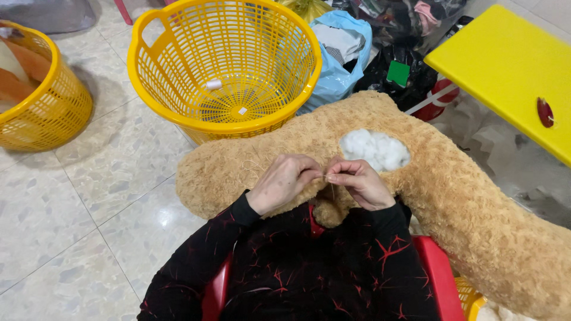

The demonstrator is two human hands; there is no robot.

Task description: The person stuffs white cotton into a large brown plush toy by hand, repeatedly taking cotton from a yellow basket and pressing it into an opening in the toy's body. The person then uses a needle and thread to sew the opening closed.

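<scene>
head view: looking straight down at someone's lap, big tan plush toy (452, 196) draped across it and running off to the lower right
plush toy: fuzzy light-brown body, with an open hole showing white stuffing (375, 148) just above the hands
left hand (284, 181): resting on the plush right below and left of the stuffing hole, fingers curled and pinched shut on something tiny, can't make out what
right hand (360, 183): also on the plush, directly under the hole, fingertips pinched and meeting the left hand's fingertips
thread (248, 169): thin pale loops lying on the plush just left of the left hand
big yellow basket (178, 101): on the floor right behind the plush, a small white bit inside
second yellow basket (56, 107): well left of the plush, orange fabric in it
yellow table (499, 65): up and right of the plush
blue bag (339, 77): between the big basket and the plush's top edge
red chair (440, 279): under the person, just below the plush
</scene>
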